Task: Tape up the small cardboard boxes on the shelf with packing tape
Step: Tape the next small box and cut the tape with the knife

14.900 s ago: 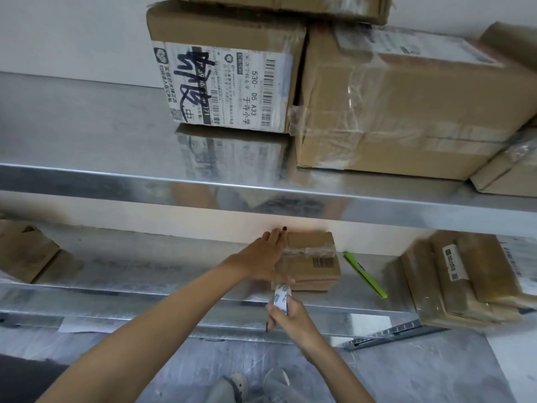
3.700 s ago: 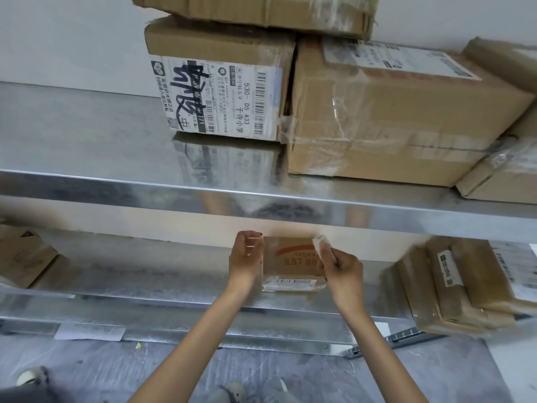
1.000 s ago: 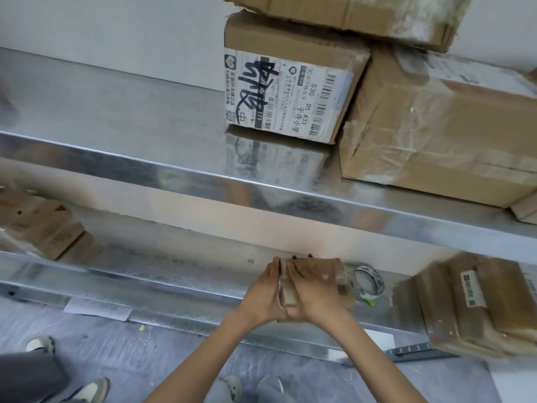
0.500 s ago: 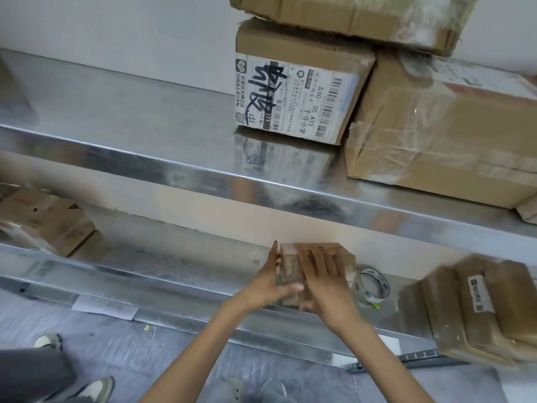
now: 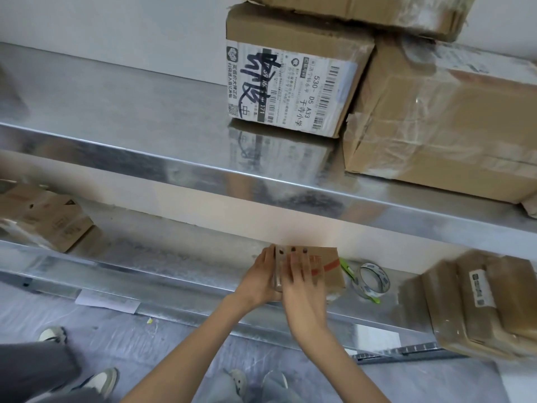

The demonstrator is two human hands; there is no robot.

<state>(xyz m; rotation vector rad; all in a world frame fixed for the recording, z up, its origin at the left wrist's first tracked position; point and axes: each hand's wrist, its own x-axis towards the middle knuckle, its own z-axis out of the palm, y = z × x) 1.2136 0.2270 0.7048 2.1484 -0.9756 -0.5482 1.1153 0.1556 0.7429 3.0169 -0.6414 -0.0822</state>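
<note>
- Box (image 5: 327, 276) sits on the lower shelf (image 5: 174, 257), near its front lip, caught between your two hands.
- Carton (image 5: 43, 219) lies well to the left of your grip, on the same shelf.
- Your left hand (image 5: 255, 282) grasps the box's left end, curled round it from the side.
- A glossy tape strip (image 5: 278, 271) runs down the box right at that grip, along its left edge.
- Your right hand (image 5: 302, 286) lies flat on the face turned toward you, just right of the strip. Its fingers are straight and pressing, grasping nothing.
- Dark nails show at the box's far edge, just past the grip. You cannot tell which hand they belong to.
- A green tool (image 5: 346, 268) lies just right of the box. Its kind is too small to tell.
- The roll (image 5: 373, 282) of tape stands tilted just beyond the tool, near the grip but apart from the box.
- Taped parcels (image 5: 479, 303) are stacked further right on the same shelf, well apart from the grip.
</note>
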